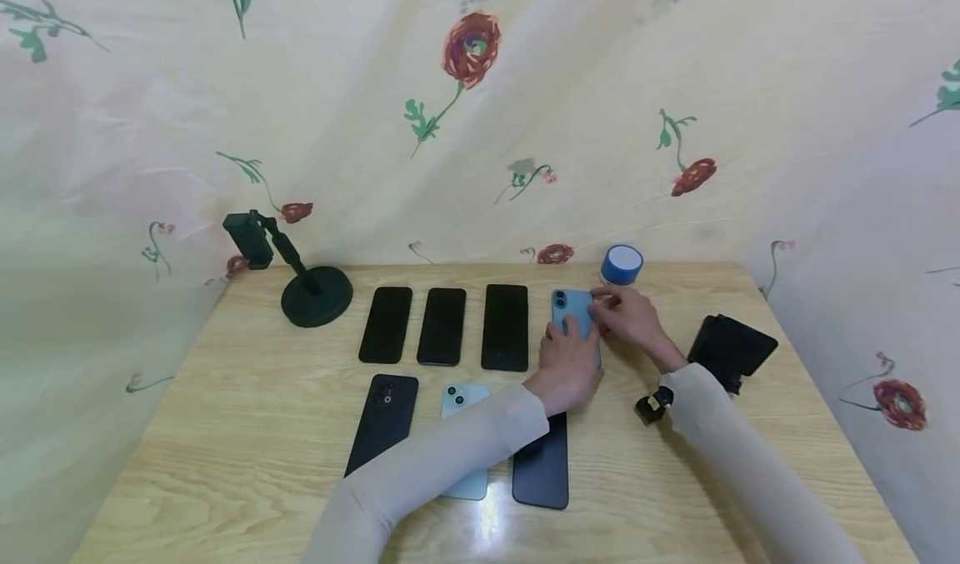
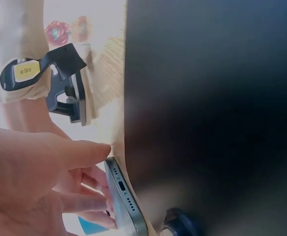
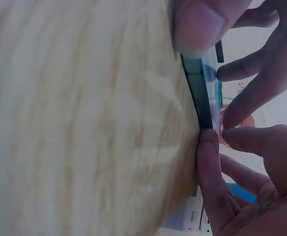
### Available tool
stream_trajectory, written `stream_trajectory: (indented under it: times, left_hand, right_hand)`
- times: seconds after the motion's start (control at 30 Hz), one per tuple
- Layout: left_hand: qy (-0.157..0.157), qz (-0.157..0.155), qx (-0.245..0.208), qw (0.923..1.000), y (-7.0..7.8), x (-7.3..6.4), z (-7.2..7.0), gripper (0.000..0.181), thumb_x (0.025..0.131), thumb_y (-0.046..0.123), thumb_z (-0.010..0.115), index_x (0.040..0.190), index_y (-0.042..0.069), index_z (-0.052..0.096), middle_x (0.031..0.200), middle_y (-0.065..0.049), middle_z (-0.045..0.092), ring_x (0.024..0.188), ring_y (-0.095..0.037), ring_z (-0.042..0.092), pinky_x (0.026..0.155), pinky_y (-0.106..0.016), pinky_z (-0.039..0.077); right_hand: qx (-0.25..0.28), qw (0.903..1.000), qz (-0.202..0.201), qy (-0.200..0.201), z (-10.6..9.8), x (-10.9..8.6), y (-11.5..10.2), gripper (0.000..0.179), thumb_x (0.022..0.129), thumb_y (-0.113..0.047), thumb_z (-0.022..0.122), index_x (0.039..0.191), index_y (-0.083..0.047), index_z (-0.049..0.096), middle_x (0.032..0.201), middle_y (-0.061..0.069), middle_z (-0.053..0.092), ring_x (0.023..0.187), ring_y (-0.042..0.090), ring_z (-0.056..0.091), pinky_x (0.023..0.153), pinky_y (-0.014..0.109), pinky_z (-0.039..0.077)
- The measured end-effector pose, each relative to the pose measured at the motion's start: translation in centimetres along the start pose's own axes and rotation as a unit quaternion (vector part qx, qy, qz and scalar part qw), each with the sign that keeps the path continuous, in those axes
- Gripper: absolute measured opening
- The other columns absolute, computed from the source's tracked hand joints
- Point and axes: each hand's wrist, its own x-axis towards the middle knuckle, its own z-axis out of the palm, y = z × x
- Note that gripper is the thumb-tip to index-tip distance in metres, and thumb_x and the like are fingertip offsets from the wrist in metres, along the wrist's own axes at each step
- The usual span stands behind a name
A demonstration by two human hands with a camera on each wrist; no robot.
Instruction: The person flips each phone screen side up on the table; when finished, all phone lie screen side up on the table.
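Observation:
A blue phone (image 1: 573,301) lies back-up in the far row, its camera lenses at the far left corner. My left hand (image 1: 570,368) grips its near part, fingers over the back and thumb against the edge. In the left wrist view that thumb meets the phone's (image 2: 121,196) port end. My right hand (image 1: 630,318) pinches the far right edge. From the right wrist view, its index fingertip touches the side of the phone (image 3: 200,98), with the thumb close above. Beneath my left wrist lies a dark blue phone (image 1: 542,472), partly covered.
Three phones with black screens (image 1: 386,324) (image 1: 442,326) (image 1: 505,328) form the far row's left part. Nearer lie a dark phone (image 1: 382,418) and a light blue phone (image 1: 467,394), partly behind my sleeve. A blue-white round container (image 1: 622,264) and black stand (image 1: 315,297) stand behind. My right wrist carries a black device (image 1: 731,347).

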Motion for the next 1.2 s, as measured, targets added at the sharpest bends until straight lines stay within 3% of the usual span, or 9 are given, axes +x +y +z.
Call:
stream_trajectory:
  times: [0.17, 0.3, 0.47, 0.9, 1.2]
  left_hand:
    - [0.005, -0.007, 0.039, 0.9992, 0.2, 0.2, -0.1, 0.068, 0.103, 0.058, 0.054, 0.162, 0.03, 0.035, 0.157, -0.015, 0.041, 0.128, -0.035, 0.052, 0.097, -0.037, 0.054]
    - [-0.005, -0.008, 0.045, 0.999, 0.2, 0.5, -0.2, 0.068, 0.103, 0.059, 0.053, 0.161, 0.029, 0.036, 0.156, -0.014, 0.041, 0.129, -0.035, 0.052, 0.1, -0.038, 0.053]
    - [-0.012, -0.007, 0.034, 0.9993, 0.2, 0.7, -0.2, 0.064, 0.104, 0.056, 0.054, 0.16, 0.029, 0.038, 0.155, -0.015, 0.042, 0.131, -0.037, 0.051, 0.104, -0.039, 0.052]
    - [0.007, 0.001, -0.005, 1.0, 0.0, 0.2, -0.5, 0.059, 0.102, 0.05, 0.061, 0.152, 0.02, 0.051, 0.151, -0.017, 0.046, 0.129, -0.037, 0.049, 0.112, -0.043, 0.049]
    - [0.008, 0.03, -0.03, 0.9991, -0.6, 0.2, -0.6, 0.055, 0.099, 0.052, 0.066, 0.14, 0.017, 0.06, 0.14, -0.016, 0.052, 0.121, -0.035, 0.05, 0.112, -0.043, 0.044]
  right_hand:
    - [-0.023, 0.9996, -0.012, 0.008, 0.1, 0.5, -0.1, 0.045, 0.105, -0.028, 0.059, 0.142, -0.002, 0.061, 0.118, 0.026, 0.07, 0.082, 0.023, 0.068, 0.068, 0.026, 0.048]
    - [-0.028, 0.9995, -0.013, 0.012, 0.4, 0.7, -0.2, 0.044, 0.105, -0.028, 0.059, 0.141, -0.003, 0.062, 0.118, 0.025, 0.07, 0.086, 0.025, 0.067, 0.07, 0.026, 0.047]
    - [-0.034, 0.9992, -0.015, 0.018, 0.6, 0.7, 0.1, 0.042, 0.105, -0.027, 0.059, 0.139, -0.003, 0.063, 0.118, 0.026, 0.071, 0.089, 0.026, 0.067, 0.072, 0.027, 0.045]
    - [-0.025, 0.9993, -0.014, 0.022, 0.7, 0.2, 0.5, 0.041, 0.105, -0.026, 0.06, 0.138, -0.002, 0.063, 0.114, 0.025, 0.071, 0.083, 0.023, 0.065, 0.068, 0.026, 0.044]
    - [-0.007, 0.9997, -0.016, 0.016, 0.6, -0.6, 0.2, 0.045, 0.104, -0.025, 0.064, 0.14, 0.001, 0.06, 0.111, 0.026, 0.074, 0.081, 0.021, 0.071, 0.072, 0.026, 0.047]
